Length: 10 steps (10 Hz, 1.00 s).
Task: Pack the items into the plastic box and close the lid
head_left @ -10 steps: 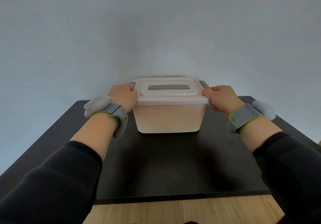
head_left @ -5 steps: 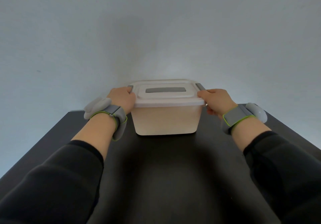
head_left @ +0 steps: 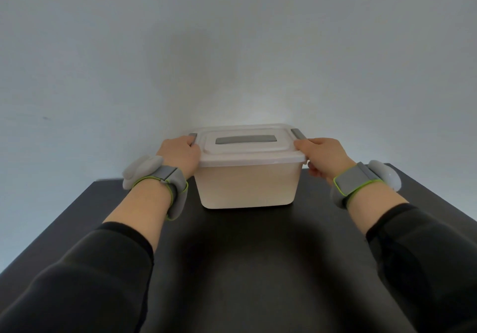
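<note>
A white plastic box (head_left: 246,185) stands on the far part of the black table (head_left: 245,268), with its white lid (head_left: 247,149) lying flat on top. The lid has a grey handle inset (head_left: 245,139) and a grey clip at each end. My left hand (head_left: 180,155) grips the box's left end at the left clip (head_left: 192,135). My right hand (head_left: 324,155) grips the right end just below the right clip (head_left: 298,134). The box's opaque walls hide whatever is inside it.
A plain pale wall (head_left: 232,48) rises right behind the box. The table's left edge (head_left: 49,224) and right edge (head_left: 433,193) slant away on either side. Both wrists wear grey bands with white pods.
The view has tilted up and moved closer, so the table's front edge and wooden floor have dropped out of sight. Both hands stay at the box's ends.
</note>
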Available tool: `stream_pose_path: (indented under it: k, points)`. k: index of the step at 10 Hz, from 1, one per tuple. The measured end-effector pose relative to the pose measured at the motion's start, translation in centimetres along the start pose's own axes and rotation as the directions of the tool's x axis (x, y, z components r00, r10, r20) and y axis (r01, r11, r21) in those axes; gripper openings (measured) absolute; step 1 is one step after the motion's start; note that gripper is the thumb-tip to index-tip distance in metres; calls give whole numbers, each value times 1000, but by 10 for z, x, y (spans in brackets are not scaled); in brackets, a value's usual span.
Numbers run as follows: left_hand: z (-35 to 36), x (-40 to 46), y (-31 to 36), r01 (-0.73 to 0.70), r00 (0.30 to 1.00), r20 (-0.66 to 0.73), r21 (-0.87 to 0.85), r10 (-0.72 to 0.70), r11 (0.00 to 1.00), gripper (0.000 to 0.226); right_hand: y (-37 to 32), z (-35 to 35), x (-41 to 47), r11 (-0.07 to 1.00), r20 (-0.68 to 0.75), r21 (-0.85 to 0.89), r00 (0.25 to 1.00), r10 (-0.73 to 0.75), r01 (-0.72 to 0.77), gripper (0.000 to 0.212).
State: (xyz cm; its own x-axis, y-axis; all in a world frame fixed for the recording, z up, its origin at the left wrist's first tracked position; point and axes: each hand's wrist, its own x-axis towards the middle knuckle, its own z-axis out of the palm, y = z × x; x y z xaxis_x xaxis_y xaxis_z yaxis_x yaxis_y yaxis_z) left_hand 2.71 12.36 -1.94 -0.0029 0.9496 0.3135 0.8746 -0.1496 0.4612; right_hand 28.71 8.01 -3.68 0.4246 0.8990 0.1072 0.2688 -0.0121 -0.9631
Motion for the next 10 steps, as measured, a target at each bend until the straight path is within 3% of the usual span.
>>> stream_pose_path:
  k: [1,3,5,8,10]
  points:
    - [-1,0,-1,-4,1000,-8,7,4,1000,38,1,0,1,1000,-18,27,1000,7,-7,34]
    - [0,0,2,15,1000,5,33,-16,999,40,-3,2,-7,999,-6,35,1000,11,-11,15]
    - [-1,1,5,27,999,20,93,-29,995,42,-5,4,-7,1000,0,-3,1000,2,-2,24]
    - [-5,4,4,-9,996,89,162,-5,987,44,-14,7,-4,942,-50,-327,994,-100,79,49]
    - [-11,-1,8,23,992,126,70,-32,997,52,-35,7,-15,838,-130,-545,988,-83,-1,44]
